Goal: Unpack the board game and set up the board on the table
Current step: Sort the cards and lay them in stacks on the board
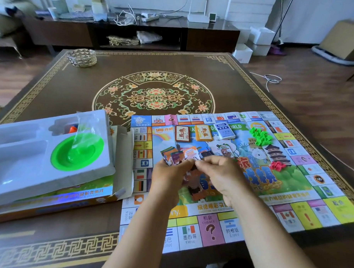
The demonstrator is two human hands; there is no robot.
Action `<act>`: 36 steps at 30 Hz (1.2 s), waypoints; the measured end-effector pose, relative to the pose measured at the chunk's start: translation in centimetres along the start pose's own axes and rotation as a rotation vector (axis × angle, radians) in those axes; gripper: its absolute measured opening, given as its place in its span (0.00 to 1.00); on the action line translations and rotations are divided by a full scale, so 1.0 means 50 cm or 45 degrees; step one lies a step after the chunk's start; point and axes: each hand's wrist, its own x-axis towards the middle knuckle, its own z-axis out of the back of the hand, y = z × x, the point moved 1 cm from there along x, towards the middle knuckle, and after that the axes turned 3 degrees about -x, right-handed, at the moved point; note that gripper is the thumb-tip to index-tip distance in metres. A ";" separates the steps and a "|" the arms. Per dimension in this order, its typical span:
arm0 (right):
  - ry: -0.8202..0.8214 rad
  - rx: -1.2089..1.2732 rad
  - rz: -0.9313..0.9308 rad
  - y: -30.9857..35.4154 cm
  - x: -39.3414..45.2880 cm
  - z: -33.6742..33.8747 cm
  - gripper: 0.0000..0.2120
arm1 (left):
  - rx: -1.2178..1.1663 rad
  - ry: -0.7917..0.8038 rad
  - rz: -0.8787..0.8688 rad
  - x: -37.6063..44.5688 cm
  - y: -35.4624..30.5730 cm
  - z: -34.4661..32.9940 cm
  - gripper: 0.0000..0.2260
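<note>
The paper game board (302, 210) lies unfolded on the right half of the dark table (77, 84). My left hand (166, 177) grips a fanned bundle of play money (174, 156) above the board's middle. My right hand (222, 175) meets it from the right and pinches the bundle's edge. On the board lie three card decks: a brown one (182, 133), an orange one (204, 132) and a blue one (225, 130). A heap of green houses (261, 135) and a few red pieces (278, 165) sit on the board's right side.
The open game box (55, 201) sits at the left with its white plastic insert (23, 154) on top, holding a green dish (77, 153) and a clear bag. A woven basket (82, 57) stands at the table's far left corner. A low TV cabinet (135, 32) is behind.
</note>
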 end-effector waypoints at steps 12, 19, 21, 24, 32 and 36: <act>-0.139 0.178 -0.134 -0.042 -0.013 0.006 0.04 | 0.027 0.173 0.058 -0.024 -0.002 0.004 0.07; -0.163 0.222 -0.149 -0.040 -0.014 0.001 0.05 | 0.020 0.110 0.045 -0.020 -0.002 0.004 0.07; -0.196 0.175 -0.108 -0.046 -0.019 0.007 0.06 | -0.036 0.051 0.028 -0.018 -0.013 0.014 0.08; -0.217 -0.125 -0.034 -0.056 -0.034 0.001 0.08 | -0.096 -0.037 -0.006 -0.013 -0.024 0.031 0.08; -0.253 -0.680 0.044 -0.064 -0.035 -0.037 0.13 | -0.103 -0.043 0.002 -0.021 -0.024 0.033 0.09; -0.314 -0.787 0.086 -0.067 -0.033 -0.025 0.12 | -0.098 -0.042 0.010 -0.020 -0.030 0.039 0.10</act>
